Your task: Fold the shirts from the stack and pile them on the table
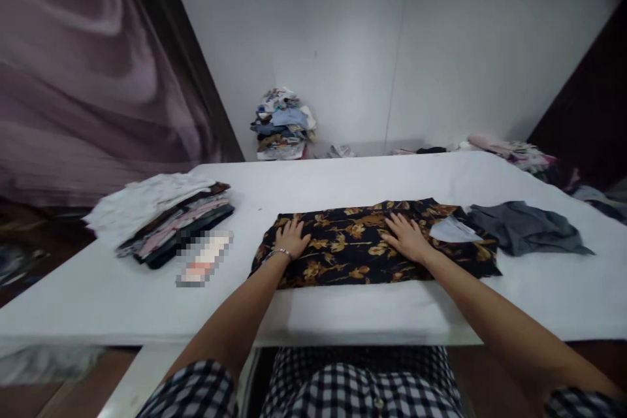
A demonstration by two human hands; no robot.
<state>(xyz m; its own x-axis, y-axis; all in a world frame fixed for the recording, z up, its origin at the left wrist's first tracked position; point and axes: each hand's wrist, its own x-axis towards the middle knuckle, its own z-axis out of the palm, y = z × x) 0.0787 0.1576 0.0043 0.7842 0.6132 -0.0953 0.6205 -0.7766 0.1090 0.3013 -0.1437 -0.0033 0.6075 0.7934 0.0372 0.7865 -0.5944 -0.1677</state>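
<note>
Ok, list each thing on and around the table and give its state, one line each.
Floral shirt: folded into a long band, lying flat on the table.
Left hand: open, palm pressed on the shirt.
Right hand: open, palm pressed on the shirt.
Grey garment: crumpled, unfolded.
Stack of clothes: folded, piled, leaning.
Far heap: loose pile against the wall.
White table: covered, flat.

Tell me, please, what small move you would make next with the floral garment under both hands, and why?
Probably sweep both palms outward. The left hand and right hand lie flat and open on the dark floral garment, which lies folded into a band on the white table, its right end still rumpled near the grey cloth.
</note>
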